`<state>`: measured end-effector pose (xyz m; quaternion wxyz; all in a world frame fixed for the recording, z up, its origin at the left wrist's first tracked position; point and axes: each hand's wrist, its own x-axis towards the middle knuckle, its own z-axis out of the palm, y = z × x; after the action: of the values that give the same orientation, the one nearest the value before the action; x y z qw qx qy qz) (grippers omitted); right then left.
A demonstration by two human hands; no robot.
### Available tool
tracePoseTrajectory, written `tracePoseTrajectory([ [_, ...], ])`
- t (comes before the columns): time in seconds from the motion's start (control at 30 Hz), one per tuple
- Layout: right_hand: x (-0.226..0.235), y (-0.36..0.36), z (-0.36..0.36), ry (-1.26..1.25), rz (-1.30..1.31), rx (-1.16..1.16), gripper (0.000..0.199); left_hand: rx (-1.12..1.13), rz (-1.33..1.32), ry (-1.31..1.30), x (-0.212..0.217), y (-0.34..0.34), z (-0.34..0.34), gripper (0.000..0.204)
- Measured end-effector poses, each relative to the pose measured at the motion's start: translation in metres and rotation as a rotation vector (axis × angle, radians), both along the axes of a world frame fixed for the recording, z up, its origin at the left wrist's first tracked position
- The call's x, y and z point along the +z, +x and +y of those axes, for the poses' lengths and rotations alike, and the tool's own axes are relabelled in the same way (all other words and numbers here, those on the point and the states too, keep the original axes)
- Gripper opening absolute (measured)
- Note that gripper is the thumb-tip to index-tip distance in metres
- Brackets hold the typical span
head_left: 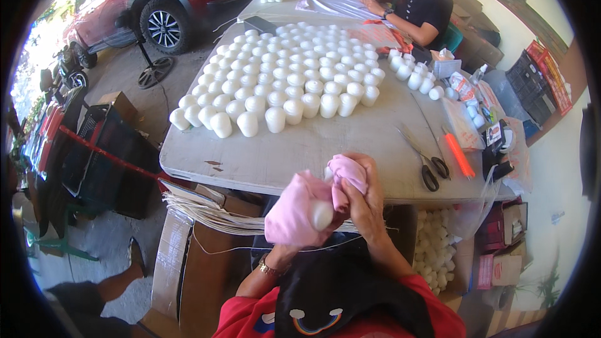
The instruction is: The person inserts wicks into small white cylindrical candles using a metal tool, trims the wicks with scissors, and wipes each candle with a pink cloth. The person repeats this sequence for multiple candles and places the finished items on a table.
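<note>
Just off the table's near edge, my left hand (287, 253) is mostly hidden beneath a pink cloth (291, 209). A white candle (322, 214) pokes out of that cloth, held within it. My right hand (368, 203) is closed around another bunched part of pink cloth (349, 173), close beside the left. A small bit of white shows between the two bunches; I cannot tell whether it belongs to a second candle. Beyond my hands, many white candles (275, 119) stand upright in close rows on the table (206, 153).
Scissors (426, 158) and an orange tool (460, 155) lie at the table's right. A smaller candle group (415, 78) stands farther back. White cords (210, 216) drape over a cardboard box below; another box holds loose candles (433, 250). A person (416, 9) sits across, far right.
</note>
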<state>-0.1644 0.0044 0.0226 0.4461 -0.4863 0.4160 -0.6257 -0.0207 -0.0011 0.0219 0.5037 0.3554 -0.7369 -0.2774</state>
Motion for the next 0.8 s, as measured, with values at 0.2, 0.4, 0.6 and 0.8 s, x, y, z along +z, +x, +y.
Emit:
tracePoseTrajectory([
  [0.2, 0.007, 0.020, 0.000, -0.636, 0.674, -0.056, 0.052, -0.192, 0.258, 0.217, -0.026, 0.001, -0.003, 0.047],
  [0.4, -0.004, 0.032, 0.000, -0.663, 0.506, -0.087, 0.047, -0.159, 0.023, 0.138, -0.014, 0.013, -0.008, 0.032],
  [0.6, -0.006, 0.038, -0.003, -0.585, 0.342, -0.029, 0.044, 0.156, -0.148, -0.236, -0.020, 0.016, -0.017, 0.023],
  [0.8, -0.002, 0.032, -0.009, -0.797, 0.748, -0.236, 0.041, 0.260, -0.197, -0.155, -0.035, 0.018, -0.009, 0.027],
])
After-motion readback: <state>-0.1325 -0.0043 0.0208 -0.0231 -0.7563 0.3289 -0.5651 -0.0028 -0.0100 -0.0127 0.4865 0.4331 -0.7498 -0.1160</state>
